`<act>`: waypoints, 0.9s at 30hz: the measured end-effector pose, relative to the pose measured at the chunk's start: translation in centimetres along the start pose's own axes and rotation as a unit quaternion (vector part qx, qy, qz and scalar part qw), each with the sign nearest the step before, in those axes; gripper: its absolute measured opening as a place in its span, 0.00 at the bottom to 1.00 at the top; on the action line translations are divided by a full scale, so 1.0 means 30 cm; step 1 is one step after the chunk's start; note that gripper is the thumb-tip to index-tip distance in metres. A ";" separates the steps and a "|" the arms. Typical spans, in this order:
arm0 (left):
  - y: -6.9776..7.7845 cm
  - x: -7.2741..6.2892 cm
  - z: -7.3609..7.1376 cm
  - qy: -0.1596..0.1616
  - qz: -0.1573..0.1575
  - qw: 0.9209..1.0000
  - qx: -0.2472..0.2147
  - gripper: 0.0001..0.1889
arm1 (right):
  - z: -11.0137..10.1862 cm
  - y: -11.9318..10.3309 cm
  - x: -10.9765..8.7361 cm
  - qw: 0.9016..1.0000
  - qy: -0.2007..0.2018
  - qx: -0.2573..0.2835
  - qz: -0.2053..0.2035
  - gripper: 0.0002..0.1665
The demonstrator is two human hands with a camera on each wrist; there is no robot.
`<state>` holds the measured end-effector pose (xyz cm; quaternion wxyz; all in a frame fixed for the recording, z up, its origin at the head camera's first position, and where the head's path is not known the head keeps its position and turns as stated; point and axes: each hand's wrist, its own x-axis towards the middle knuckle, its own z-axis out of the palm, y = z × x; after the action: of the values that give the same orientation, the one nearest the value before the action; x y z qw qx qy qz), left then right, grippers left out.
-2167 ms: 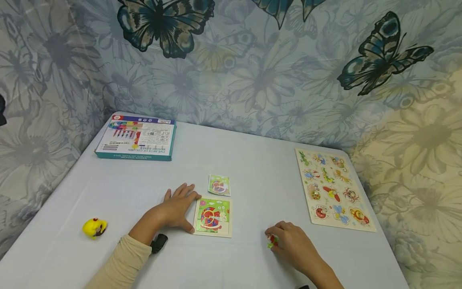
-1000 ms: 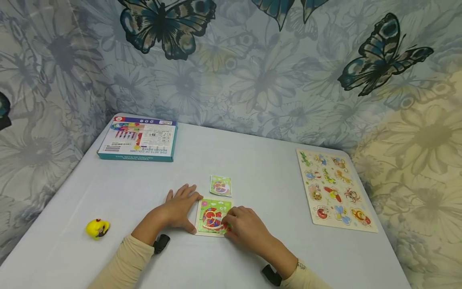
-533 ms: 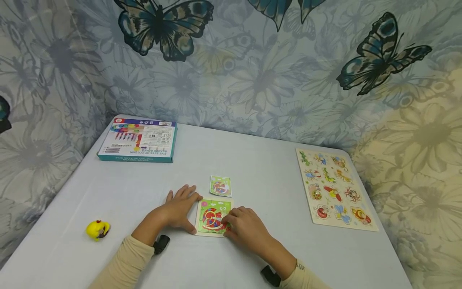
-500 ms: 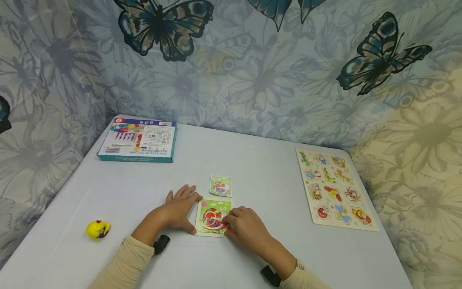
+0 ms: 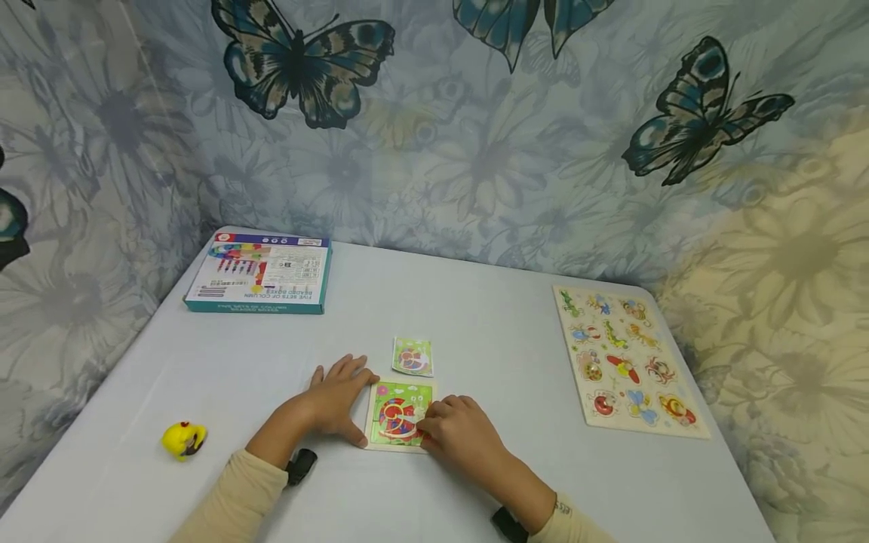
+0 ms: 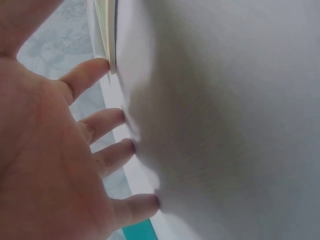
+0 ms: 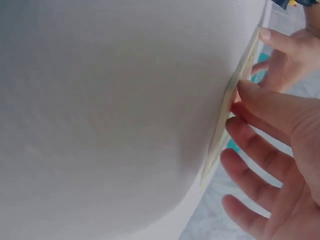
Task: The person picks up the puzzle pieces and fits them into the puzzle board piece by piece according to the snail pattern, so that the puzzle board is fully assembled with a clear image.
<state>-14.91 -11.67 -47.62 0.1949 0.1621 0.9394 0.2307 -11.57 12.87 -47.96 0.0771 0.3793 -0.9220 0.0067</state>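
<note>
A small square jigsaw puzzle (image 5: 397, 415) with a red snail picture lies in its pale wooden tray on the white table. My left hand (image 5: 338, 403) lies along its left side, fingers spread, with index finger and thumb touching the tray's edge. In the left wrist view the other fingertips of the left hand (image 6: 55, 155) rest on the tablecloth. My right hand (image 5: 465, 437) is at the puzzle's lower right corner, thumb and index finger pinching a puzzle piece there. The fingers hide most of that piece. A picture card (image 5: 412, 357) with the same snail lies just behind the tray.
A flat teal-edged box (image 5: 258, 273) lies at the back left. A yellow toy (image 5: 183, 440) sits at the left. To the right is a wooden insect puzzle board (image 5: 631, 362). A butterfly-patterned wall covering (image 5: 434, 151) stands behind the table.
My right hand has brought the puzzle piece from the right over to the puzzle's lower right corner and has stayed there since. The left hand has kept its place at the tray.
</note>
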 end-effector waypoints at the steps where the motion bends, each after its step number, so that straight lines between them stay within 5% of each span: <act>1: -0.004 0.000 0.002 -0.001 -0.001 1.000 0.000 0.47 | -0.001 -0.001 0.004 1.000 -0.007 0.005 -0.001 0.14; 9: -0.034 0.011 -0.030 0.007 0.005 1.000 0.028 0.49 | -0.127 0.075 0.122 0.995 -0.059 0.064 0.054 0.22; 14: 0.025 0.051 -0.189 0.102 0.041 0.990 0.085 0.54 | -0.271 0.171 0.224 0.991 -0.011 0.052 0.126 0.36; 17: 0.076 0.059 -0.298 0.172 0.039 0.978 0.111 0.58 | -0.338 0.196 0.263 0.982 0.008 0.057 0.179 0.49; 19: 0.102 0.048 -0.341 0.190 0.030 0.974 0.119 0.61 | -0.362 0.197 0.271 0.976 -0.001 0.063 0.209 0.54; 27: 0.127 0.029 -0.361 0.196 0.011 0.973 0.122 0.65 | -0.362 0.197 0.267 0.971 -0.024 0.070 0.227 0.54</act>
<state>-19.64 -12.13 -37.12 -0.0164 0.1464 0.9786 0.1434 -19.83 12.27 -35.78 0.0248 0.1645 -0.9829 0.0791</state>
